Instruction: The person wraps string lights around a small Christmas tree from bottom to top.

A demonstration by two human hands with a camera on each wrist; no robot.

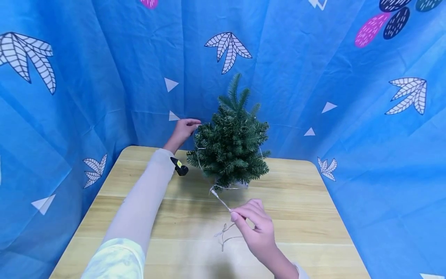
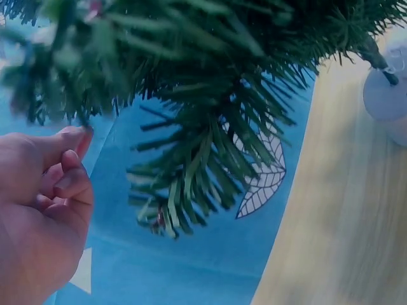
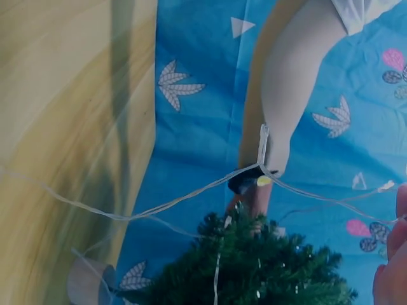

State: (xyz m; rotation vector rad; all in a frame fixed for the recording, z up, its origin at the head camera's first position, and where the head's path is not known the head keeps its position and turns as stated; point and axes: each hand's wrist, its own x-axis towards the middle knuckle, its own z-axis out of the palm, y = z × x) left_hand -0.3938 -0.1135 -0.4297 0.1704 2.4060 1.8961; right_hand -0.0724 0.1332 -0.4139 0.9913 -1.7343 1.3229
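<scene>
A small artificial Christmas tree (image 1: 233,143) stands near the back of the table, with a thin clear string of fairy lights (image 1: 220,198) looped around it. My left hand (image 1: 184,131) is at the tree's left side; thumb and fingertips pinch the light string by the outer needles. In the left wrist view that hand (image 2: 44,203) has its fingers curled beside a branch tip (image 2: 191,171). In front of the tree, my right hand (image 1: 256,226) pinches the string between thumb and forefinger and draws it out from the base. Branches hide the string behind the tree.
A loose tail of the string (image 1: 224,238) hangs below the right hand, over the wooden table (image 1: 289,193). The tree's pale round base (image 2: 385,105) shows in the left wrist view. A blue patterned curtain (image 1: 289,77) stands behind the table and along both sides.
</scene>
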